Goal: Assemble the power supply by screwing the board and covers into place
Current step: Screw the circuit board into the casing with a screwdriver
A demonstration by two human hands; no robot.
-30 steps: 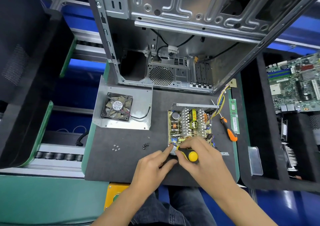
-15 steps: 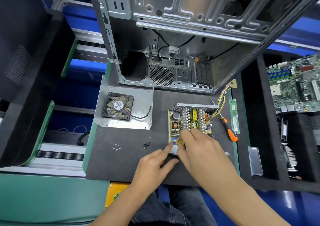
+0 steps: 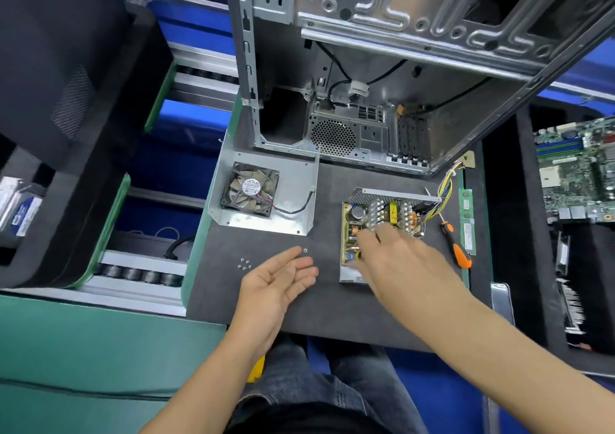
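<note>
The open power supply [image 3: 382,214] lies on the dark mat [image 3: 332,307], its board and heat sinks showing and its coloured wires [image 3: 444,187] trailing right. My right hand [image 3: 396,260] reaches over the near half of the board, blurred; a bit of yellow shows under its thumb, and what it holds is hidden. Left of the supply, my left hand [image 3: 283,277] is off the supply, palm up with relaxed fingers. One small screw [image 3: 305,250] lies at its fingertips and a cluster of silver screws [image 3: 244,264] sits further left. The metal cover with the fan [image 3: 266,197] lies behind.
An open computer case [image 3: 366,100] stands at the back of the mat. An orange-handled screwdriver [image 3: 457,247] and a memory stick [image 3: 466,220] lie right of the supply. A motherboard [image 3: 579,167] sits in the tray at far right. Black foam trays fill the left.
My left hand has let go of the supply's near corner and moved left, turning palm up. My right hand has moved further over the board; the yellow-black screwdriver it held is mostly out of sight.
</note>
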